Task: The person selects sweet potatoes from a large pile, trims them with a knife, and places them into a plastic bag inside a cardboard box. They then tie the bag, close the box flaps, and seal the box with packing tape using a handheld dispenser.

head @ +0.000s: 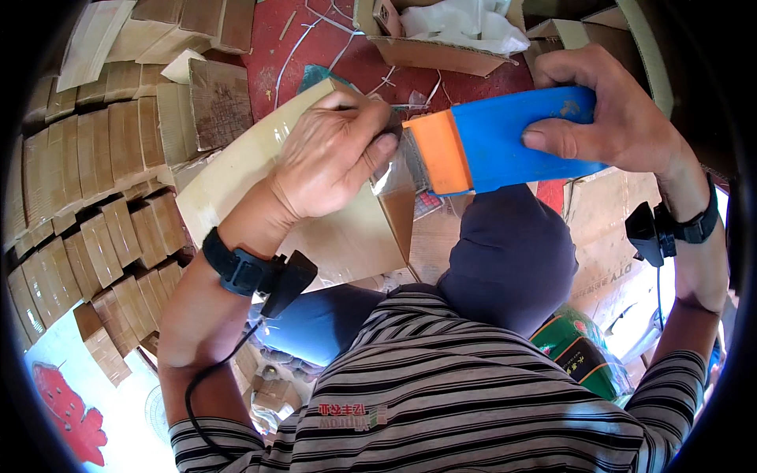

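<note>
A tan cardboard box [340, 248] lies tilted before me, above my lap. Over its upper face is my left hand [340, 151], its thumb and fingers pinched on clear tape [391, 171] at the box's right end. My right hand [603, 118] grips a blue plastic tape dispenser [514, 139] from its far end, thumb on the near face. The dispenser's orange front part [440, 151] points left, close to my left fingertips. My left fingers hide part of the tape. A strapped device sits on each wrist.
Stacked small cartons [89, 148] fill the left side. An open carton [443, 53] holding white plastic stands ahead on the red floor [266, 83], where white straps [295, 41] lie loose. My bent knee [508, 254] is below the dispenser. Flat cardboard [615, 224] lies right.
</note>
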The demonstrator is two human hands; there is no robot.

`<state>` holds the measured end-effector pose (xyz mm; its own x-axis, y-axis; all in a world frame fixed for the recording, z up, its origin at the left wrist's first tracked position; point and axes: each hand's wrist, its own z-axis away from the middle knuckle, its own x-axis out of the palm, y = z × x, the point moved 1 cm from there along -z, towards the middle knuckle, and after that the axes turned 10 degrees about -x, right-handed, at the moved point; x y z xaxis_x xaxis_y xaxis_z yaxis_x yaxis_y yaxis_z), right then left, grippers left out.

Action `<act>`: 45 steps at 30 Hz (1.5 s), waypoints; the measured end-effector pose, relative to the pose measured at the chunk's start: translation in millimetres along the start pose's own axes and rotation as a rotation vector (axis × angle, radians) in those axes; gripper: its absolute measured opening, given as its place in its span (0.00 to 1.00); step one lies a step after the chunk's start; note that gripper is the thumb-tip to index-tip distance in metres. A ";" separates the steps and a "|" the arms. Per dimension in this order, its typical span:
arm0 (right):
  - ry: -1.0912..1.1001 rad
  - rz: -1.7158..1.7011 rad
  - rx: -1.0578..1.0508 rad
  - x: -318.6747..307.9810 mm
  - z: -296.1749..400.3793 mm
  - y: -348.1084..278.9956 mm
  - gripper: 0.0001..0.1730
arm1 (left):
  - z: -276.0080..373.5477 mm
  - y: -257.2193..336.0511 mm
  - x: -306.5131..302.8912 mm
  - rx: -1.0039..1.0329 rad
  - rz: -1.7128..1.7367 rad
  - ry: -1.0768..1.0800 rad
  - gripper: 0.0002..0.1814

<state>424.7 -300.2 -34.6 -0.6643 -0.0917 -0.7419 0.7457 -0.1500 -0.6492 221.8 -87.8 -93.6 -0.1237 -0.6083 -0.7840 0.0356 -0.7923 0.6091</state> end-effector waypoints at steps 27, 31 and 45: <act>-0.033 0.009 0.331 73.7 17.4 168.0 0.46 | -7.0 21.9 27.0 -0.169 -0.238 0.309 0.28; -0.148 -0.072 0.090 150.6 -62.9 151.1 0.38 | -7.7 31.1 38.7 -0.364 -0.466 0.386 0.30; -0.185 0.154 0.296 144.9 -117.6 54.4 0.24 | -17.0 31.9 45.6 -0.459 -0.424 0.469 0.32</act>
<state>375.1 -205.9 -197.2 -0.5641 -0.3070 -0.7665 0.8080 -0.3965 -0.4358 234.2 -141.7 -112.0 0.2097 -0.1248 -0.9698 0.4981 -0.8398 0.2158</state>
